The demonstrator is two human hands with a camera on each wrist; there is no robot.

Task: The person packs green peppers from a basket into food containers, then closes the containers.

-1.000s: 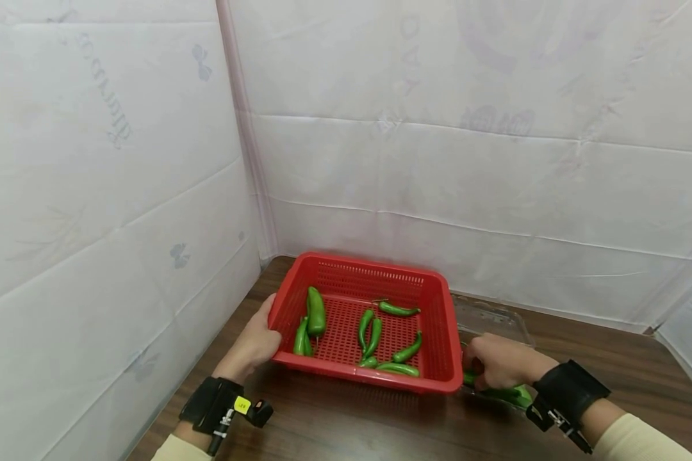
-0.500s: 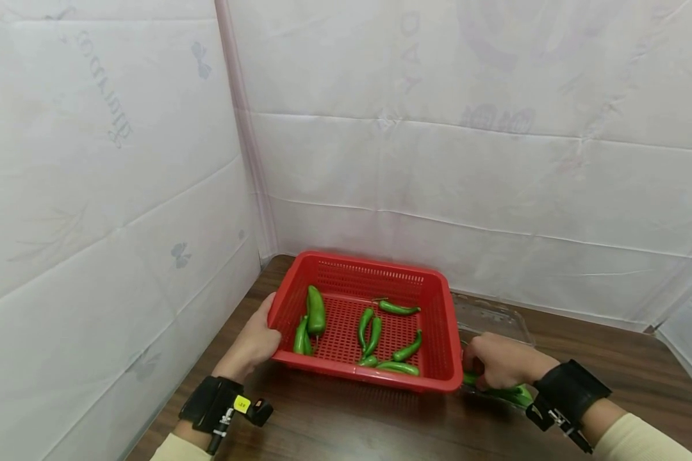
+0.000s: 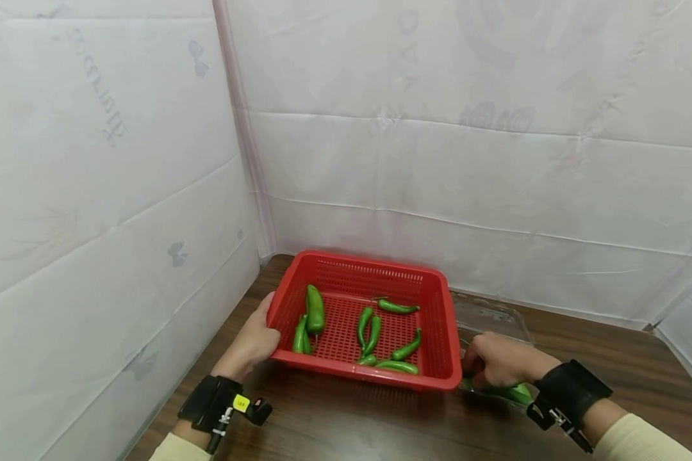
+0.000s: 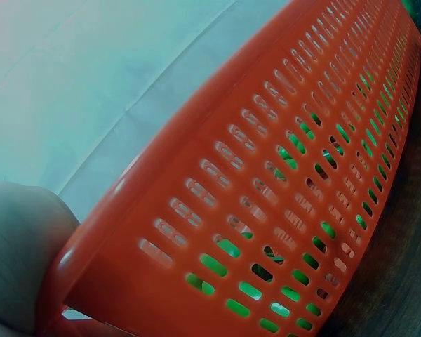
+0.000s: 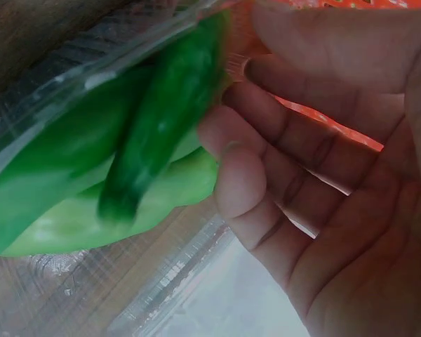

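Note:
A red slotted basket stands on the brown table and holds several green peppers. My left hand grips its left rim; in the left wrist view a finger lies against the basket wall. My right hand sits just right of the basket's front corner, over a clear plastic tray with green peppers in it. In the right wrist view its curled fingers press on a dark green pepper, with the thumb by the pepper's upper end.
White padded sheets wall in the table on the left and at the back, close behind the basket. Bare wood shows in front of the basket and to the far right. The clear tray's rim is crinkled.

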